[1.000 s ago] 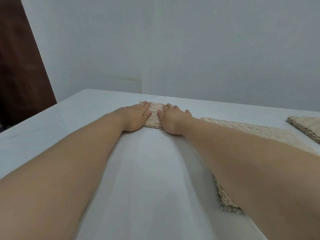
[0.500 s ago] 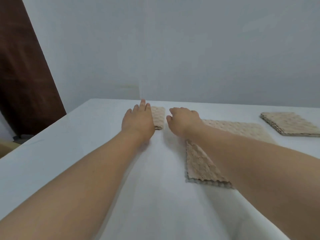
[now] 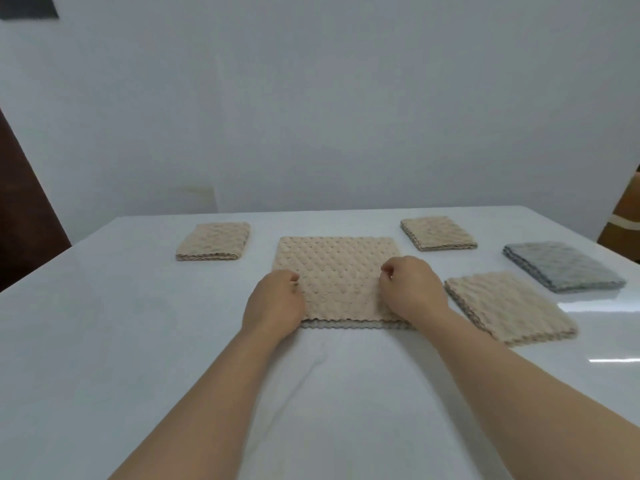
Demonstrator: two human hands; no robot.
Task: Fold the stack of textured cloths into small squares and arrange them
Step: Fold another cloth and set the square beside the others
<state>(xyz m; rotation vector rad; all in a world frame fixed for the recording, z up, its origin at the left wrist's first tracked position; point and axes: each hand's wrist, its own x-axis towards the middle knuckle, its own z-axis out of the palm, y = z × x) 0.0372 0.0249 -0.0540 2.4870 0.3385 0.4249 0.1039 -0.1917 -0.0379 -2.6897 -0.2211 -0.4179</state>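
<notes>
Change noted: both hands have left the left square [image 3: 213, 241], which they were pressing flat a second ago, and are now at the stack [image 3: 336, 275] in mid-table. That square lies on its own at the far left, so one more cloth appears folded and placed, and the next fold is starting.

Hands: set apart, one at each near corner. The left hand [image 3: 273, 299] has its fingers curled at the stack's left edge. The right hand [image 3: 412, 289] has its fingers curled on top near the right edge. Both seem to pinch the top cloth, but how many layers they hold cannot be told.

Edges: the stack's near edge is scalloped, with a greyer layer showing beneath it.

Room: the beige pile [image 3: 509, 308] sits just beside the right hand, so it is tight there. The grey pile [image 3: 562, 266] and right square [image 3: 438, 233] lie farther off. The table [image 3: 104, 341] shows open surface to the left and on the near side.
</notes>
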